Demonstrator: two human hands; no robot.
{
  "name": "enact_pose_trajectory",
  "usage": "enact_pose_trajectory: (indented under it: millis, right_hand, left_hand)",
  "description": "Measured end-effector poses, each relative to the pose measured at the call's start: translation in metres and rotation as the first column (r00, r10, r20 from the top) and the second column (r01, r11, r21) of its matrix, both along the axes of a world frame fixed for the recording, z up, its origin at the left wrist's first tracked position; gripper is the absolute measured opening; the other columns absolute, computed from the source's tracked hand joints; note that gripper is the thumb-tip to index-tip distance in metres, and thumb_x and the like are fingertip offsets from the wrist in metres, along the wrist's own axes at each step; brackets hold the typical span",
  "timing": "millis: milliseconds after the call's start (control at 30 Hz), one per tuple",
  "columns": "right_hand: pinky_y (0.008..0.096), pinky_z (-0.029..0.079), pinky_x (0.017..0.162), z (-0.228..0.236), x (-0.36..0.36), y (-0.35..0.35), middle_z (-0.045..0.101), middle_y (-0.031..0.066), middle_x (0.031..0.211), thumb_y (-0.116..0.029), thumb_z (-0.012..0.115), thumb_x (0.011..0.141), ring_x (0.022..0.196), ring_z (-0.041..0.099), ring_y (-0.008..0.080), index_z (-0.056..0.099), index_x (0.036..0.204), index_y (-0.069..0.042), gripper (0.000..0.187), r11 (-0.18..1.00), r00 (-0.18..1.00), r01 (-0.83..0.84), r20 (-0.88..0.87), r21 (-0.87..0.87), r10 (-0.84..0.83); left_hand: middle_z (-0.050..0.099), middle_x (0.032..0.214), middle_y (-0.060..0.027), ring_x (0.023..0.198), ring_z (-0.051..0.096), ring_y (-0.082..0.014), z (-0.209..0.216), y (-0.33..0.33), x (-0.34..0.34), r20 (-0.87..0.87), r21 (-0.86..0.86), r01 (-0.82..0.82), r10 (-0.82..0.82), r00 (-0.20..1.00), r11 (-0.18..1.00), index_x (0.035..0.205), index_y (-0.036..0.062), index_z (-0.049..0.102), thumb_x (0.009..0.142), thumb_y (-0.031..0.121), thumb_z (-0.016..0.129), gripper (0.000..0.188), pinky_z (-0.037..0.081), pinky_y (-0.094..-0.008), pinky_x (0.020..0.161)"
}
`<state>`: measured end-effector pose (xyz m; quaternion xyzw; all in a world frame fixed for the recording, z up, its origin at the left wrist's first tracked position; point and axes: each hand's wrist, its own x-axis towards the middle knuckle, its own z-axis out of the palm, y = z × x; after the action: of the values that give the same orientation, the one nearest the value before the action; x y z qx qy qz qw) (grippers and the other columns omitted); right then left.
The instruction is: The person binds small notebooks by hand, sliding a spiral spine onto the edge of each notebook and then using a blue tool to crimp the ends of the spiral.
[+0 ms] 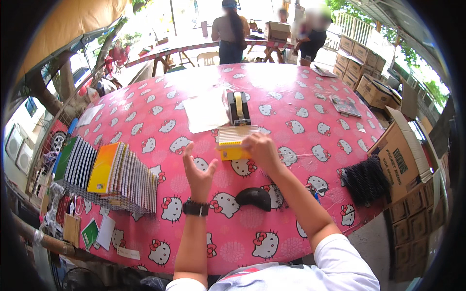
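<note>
Yellow booklet stack (235, 153), viewed from my remote station: it sits on the pink, patterned counter (310, 138), its pale striped edges uppermost and a yellow face toward the wearer. A black tape dispenser (239, 110) stands just beyond it, and a white sheet (205, 115) lies beyond and to the left. I judge this central placing to serve reach: both hands can come to the stack from either side.

The right hand (262, 150) is at the stack's right end, its fingers (248, 142) curled in against it, probably to steady it or square the edges. Since the far side of the contact is hidden, I cannot tell whether they grasp or merely touch. The left hand (198, 175) is released, fingers spread and holding nothing; the stack lies to the right of these fingers, a gap between.

At left, I note larger spiral-bound notebooks (109, 169) massed in rows, presumably to keep them orderly. A black curved object (254, 198) lies nearer the wearer, between the forearms.
</note>
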<state>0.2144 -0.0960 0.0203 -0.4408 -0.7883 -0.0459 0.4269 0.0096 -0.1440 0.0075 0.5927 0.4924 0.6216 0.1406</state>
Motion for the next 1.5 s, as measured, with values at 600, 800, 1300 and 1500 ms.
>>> enact_pose_trajectory:
  millis: [600,800,1300,1500]
  right_hand:
    - [0.0298,0.047,0.079,-0.015,-0.021,-0.150,0.062,0.0079,0.104,-0.015,0.064,0.087,0.090,0.059,0.0163,0.053,0.119,-0.009,0.035,0.805,0.775,-0.477,-0.601,-0.353,0.196]
    - [0.0418,0.041,0.093,-0.021,0.004,-0.146,0.057,0.0108,0.113,-0.027,0.075,0.066,0.105,0.051,0.0302,0.055,0.117,-0.013,0.056,0.838,0.945,0.174,0.328,-0.517,0.006]
    - [0.0376,0.038,0.097,-0.037,0.144,-0.073,0.054,0.0165,0.121,-0.036,0.075,0.072,0.120,0.042,0.0320,0.053,0.122,-0.006,0.062,0.580,0.594,0.803,0.269,-0.138,-0.758]
    - [0.0315,0.042,0.089,-0.017,-0.007,-0.107,0.057,0.0091,0.113,-0.017,0.064,0.086,0.102,0.053,0.0188,0.053,0.120,-0.006,0.038,0.827,0.755,-0.345,-0.655,-0.444,-0.036]
  left_hand:
    - [0.053,0.090,-0.0017,0.082,0.052,-0.0075,-0.040,-0.133,-0.034,0.560,-0.236,0.582,-0.381,0.736,0.778,0.100,0.0076,0.046,0.085,-0.001,0.061,0.023,0.045,-0.0220,0.073]
    - [0.053,0.088,0.0002,0.081,0.052,-0.0072,-0.035,-0.125,-0.058,0.536,-0.221,0.448,-0.276,0.798,0.867,0.097,0.0086,0.047,0.086,0.000,0.061,0.020,0.044,-0.0219,0.071]
    - [0.052,0.085,0.0020,0.076,0.050,-0.0056,-0.044,-0.049,0.000,0.463,-0.239,0.557,-0.411,0.785,0.795,0.096,0.0084,0.048,0.086,0.001,0.061,0.018,0.042,-0.0196,0.069]
    - [0.050,0.086,0.0021,0.076,0.046,-0.0066,-0.039,-0.059,0.002,0.551,-0.233,0.573,-0.379,0.744,0.786,0.096,0.0102,0.047,0.091,0.016,0.056,0.011,0.038,-0.0209,0.068]
